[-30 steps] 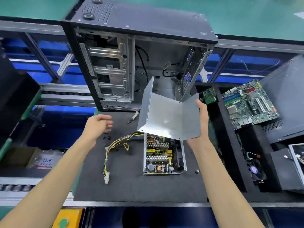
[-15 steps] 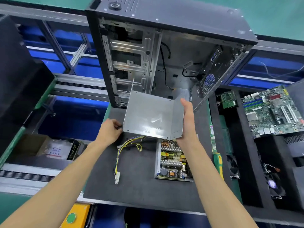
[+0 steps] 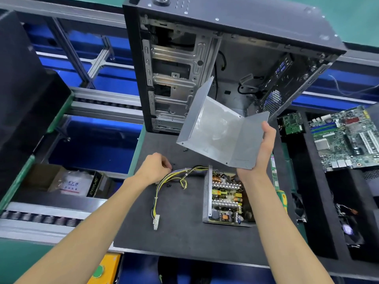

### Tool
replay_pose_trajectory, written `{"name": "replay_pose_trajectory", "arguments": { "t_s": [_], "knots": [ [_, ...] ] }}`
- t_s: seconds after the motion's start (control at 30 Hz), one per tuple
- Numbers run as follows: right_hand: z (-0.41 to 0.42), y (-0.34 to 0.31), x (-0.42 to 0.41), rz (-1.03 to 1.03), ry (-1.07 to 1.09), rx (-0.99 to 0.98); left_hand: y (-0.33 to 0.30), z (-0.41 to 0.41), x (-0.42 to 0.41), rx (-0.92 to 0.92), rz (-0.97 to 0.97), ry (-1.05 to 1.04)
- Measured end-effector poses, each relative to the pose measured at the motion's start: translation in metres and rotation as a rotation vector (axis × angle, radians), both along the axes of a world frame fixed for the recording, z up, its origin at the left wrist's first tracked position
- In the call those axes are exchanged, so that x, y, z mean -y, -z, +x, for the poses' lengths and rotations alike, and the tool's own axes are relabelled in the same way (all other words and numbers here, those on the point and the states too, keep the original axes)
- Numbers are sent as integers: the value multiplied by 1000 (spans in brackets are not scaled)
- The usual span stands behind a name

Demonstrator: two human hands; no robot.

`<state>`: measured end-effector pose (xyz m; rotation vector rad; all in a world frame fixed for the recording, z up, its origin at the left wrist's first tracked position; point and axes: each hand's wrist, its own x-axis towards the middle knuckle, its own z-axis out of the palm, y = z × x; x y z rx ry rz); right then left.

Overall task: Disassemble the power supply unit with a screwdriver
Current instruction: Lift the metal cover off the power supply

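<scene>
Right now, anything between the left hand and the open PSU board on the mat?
Only the cable bundle lies on the mat between the left hand and the open power supply. The right hand holds the cover above it.

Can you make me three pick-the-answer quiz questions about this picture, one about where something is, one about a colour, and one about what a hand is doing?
1. Where is the open silver power supply box with the circuit board?
A. inside the black computer case
B. on the dark grey mat
C. in the cardboard box

2. What colour is the plug at the end of the yellow and black wire bundle?
A. white
B. red
C. blue

3. What is the right hand doing?
A. resting flat on the mat
B. turning a screwdriver
C. holding the bent silver metal cover

Answers:
1 B: the box lies on the dark grey mat, in front of the black computer case.
2 A: the plug is white.
3 C: its thumb and palm grip one wing of the bent silver metal cover, lifted off the mat.
</scene>
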<state>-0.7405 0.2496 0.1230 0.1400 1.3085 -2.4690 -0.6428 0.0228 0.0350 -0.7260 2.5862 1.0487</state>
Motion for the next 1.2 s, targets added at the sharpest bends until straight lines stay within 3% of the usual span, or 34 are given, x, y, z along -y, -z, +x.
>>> {"name": "replay_pose_trajectory", "arguments": {
  "t_s": [0.23, 0.43, 0.77, 0.93, 1.1, 1.2],
  "knots": [
    [9, 8, -27, 86, 28, 47, -1, -31, -10, -230, 1, 18],
    [14, 11, -43, 103, 57, 88, 18, -53, -15, -198, -158, 244],
    [15, 16, -53, 91, 65, 97, 25, -59, -18, -286, -224, 125],
    [16, 20, -49, 94, 53, 107, 21, -53, -16, -256, -96, 50],
    [18, 23, -35, 83, 37, 115, 0, -44, -22, -210, 216, 229],
    [20, 24, -24, 73, 10, 107, -10, -38, -20, -224, 275, 213]
  ]
}}
